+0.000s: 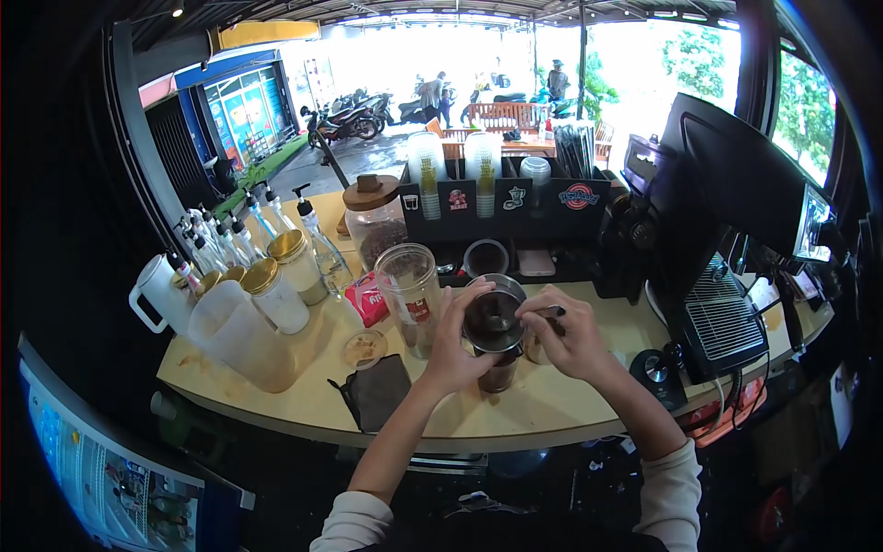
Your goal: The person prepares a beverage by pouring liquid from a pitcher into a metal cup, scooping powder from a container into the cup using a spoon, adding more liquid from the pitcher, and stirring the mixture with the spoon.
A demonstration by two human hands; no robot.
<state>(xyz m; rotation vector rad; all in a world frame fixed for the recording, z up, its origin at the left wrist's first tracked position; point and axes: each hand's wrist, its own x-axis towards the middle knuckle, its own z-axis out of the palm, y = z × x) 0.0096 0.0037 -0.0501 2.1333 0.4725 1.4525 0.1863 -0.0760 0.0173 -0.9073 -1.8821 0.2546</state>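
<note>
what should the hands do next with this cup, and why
Probably one slow stir with the right hand: its fingers pinch a thin utensil at the rim of the round cup, while the left hand grips that cup from the side, which should steady it.

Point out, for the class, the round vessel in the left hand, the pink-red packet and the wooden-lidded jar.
Round vessel (497,350), head view: lower part of the rim.
Pink-red packet (368,302), head view: printed front.
Wooden-lidded jar (374,224), head view: its clear side.
</note>
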